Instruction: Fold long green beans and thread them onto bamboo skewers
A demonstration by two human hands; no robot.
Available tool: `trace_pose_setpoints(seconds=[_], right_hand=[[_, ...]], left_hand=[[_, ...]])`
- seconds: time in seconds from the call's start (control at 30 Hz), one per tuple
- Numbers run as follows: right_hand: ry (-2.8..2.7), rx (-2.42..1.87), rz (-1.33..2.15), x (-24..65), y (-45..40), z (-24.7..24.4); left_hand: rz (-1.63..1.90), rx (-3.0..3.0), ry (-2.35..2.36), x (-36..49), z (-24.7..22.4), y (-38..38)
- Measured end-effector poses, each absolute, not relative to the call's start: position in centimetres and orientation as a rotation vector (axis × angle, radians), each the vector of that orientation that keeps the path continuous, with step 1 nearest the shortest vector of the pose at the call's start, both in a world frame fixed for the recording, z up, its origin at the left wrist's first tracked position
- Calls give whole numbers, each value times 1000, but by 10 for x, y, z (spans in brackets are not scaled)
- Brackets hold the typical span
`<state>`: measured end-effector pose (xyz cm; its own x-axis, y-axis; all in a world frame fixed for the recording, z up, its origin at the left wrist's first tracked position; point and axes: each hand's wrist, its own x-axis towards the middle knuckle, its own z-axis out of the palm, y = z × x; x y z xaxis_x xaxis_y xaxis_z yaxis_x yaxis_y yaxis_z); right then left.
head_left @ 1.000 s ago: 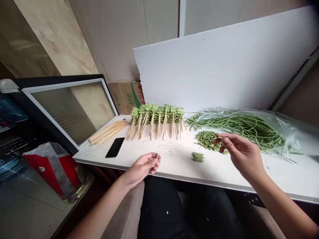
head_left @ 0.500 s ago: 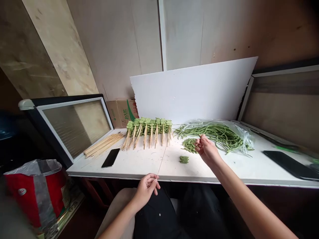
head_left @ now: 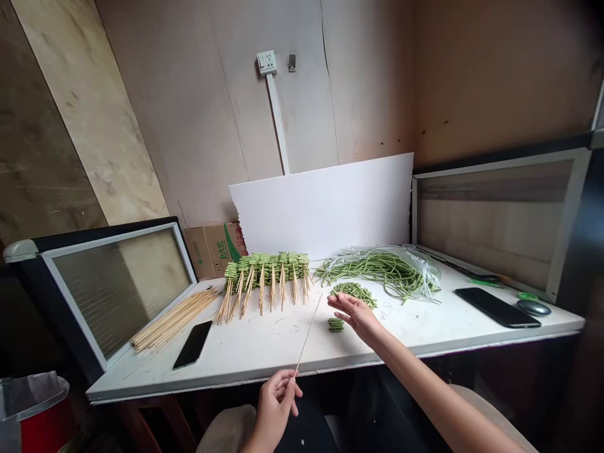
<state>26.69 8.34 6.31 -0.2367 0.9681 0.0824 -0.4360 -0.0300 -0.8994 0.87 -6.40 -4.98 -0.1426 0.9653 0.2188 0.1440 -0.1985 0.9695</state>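
Note:
My left hand (head_left: 277, 400) is at the table's front edge, pinching a long thin bamboo skewer (head_left: 308, 335) that points up and away across the table. My right hand (head_left: 355, 313) hangs open just above the tabletop, palm down, with nothing visible in it. Close beyond its fingers lies a loose pile of cut green beans (head_left: 353, 294), and a small neat stack of cut pieces (head_left: 336, 324) sits just left of it. Long whole green beans (head_left: 382, 269) spill from a clear plastic bag. A row of skewered bean bundles (head_left: 267, 270) stands further left.
The white table (head_left: 264, 352) also holds a bundle of bare skewers (head_left: 172, 322), a black phone (head_left: 192, 344), and a dark tablet (head_left: 496, 307). A glass-topped freezer (head_left: 117, 289) is on the left, with a cardboard box (head_left: 213, 250) and white board (head_left: 321, 207) behind.
The view has tilted up and widened, showing more wall and table. My right hand has moved left, past the cut bean pile, and opened flatter. My left hand still holds the skewer.

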Motion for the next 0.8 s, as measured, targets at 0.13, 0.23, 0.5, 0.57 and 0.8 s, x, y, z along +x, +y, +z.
trace_pose_setpoints(seconds=[0.13,0.23,0.5,0.57,0.8], right_hand=[[-1029,-731,1579,265,79,65],[-1024,-732,1579,263,78,66],[-1031,-736,1584,261,76,68],[-1039,-743,1574,261,75,69],[-1058,-758,1572,258,73,66]], left_hand=[[1386,1429,1311,11,-51,-66],[1374,1444,1323,13,-48,-69],[1360,1468,1322,9,-48,-72],[1356,1468,1323,8,-49,-72],[1342,1474,1320,7,-51,-71]])
